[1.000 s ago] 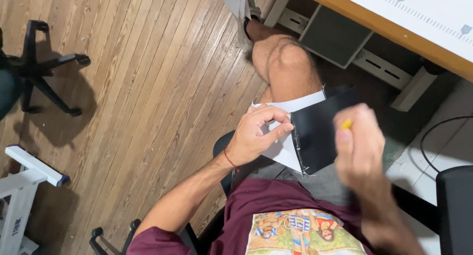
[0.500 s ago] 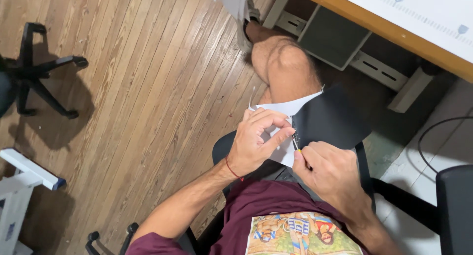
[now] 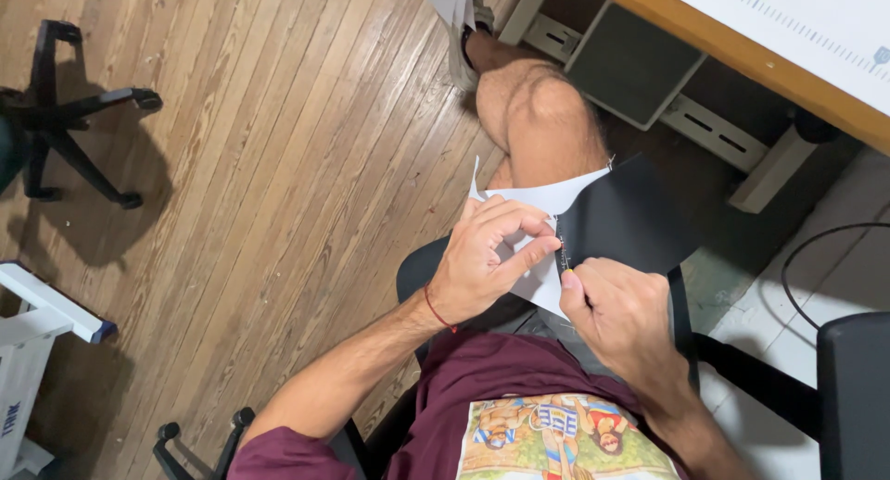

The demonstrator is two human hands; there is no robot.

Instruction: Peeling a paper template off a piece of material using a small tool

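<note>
Work piece: a black fabric panel [image 3: 623, 222] joined to a white fabric piece [image 3: 540, 200], lying over your lap just near of your bare knee [image 3: 547, 119].
Seam line: the edge where black meets white runs from far to near, tilting slightly rightward as it comes toward you; that is the long axis to follow.
Left hand [image 3: 484, 262]: curled, fingers narrowed into a pinch on the white piece right at the seam, on its left side.
Right hand [image 3: 619, 315]: closed, thumb and forefinger pressed together at the near end of the seam; something small and yellowish shows at the fingertips, too small for you to name.
Which way the work lies: the seam runs away from your right fingertips, up and far from them, with the black panel spreading to the right.
Nearer hand: both touch the fabric; the right sits at the seam's near end, the left just beside it and slightly farther.
Gap between hands: almost none; fingertips nearly meet across the seam.
Around you: wooden floor [image 3: 232, 165] on the left, a desk edge [image 3: 742, 63] far right.
</note>
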